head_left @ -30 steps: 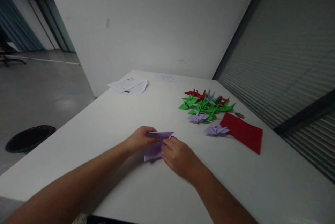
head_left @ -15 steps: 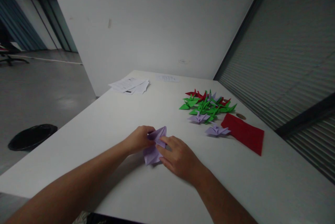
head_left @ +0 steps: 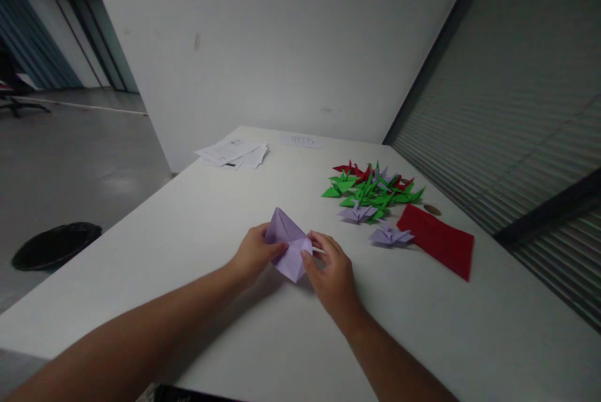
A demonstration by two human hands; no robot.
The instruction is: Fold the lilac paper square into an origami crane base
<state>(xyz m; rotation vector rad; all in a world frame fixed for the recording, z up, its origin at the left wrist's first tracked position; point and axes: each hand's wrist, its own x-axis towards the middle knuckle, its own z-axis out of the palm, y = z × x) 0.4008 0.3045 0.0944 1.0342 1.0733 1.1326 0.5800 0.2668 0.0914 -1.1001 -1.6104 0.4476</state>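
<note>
Between my two hands is a partly folded sheet of purple origami paper [head_left: 292,257], creased, with one pointed flap standing up at its far left. My left hand [head_left: 256,253] grips its left edge, the thumb lying on top of the paper. My right hand [head_left: 332,269] pinches its right corner between thumb and fingers. The paper's near corner points toward me, seemingly just above the white table [head_left: 211,320]. Parts of the fingers behind the paper are hidden.
A pile of green, red and purple paper cranes [head_left: 370,192] lies to the right, with a purple crane [head_left: 390,236] beside red paper sheets [head_left: 441,239]. Printed papers [head_left: 232,153] lie at the back left. A black bin [head_left: 56,247] stands on the floor left; window blinds [head_left: 507,108] border the right.
The purple paper has been opened wider and turned, its tall flap now at the left. My right hand has shifted from the paper's middle to its right corner.
</note>
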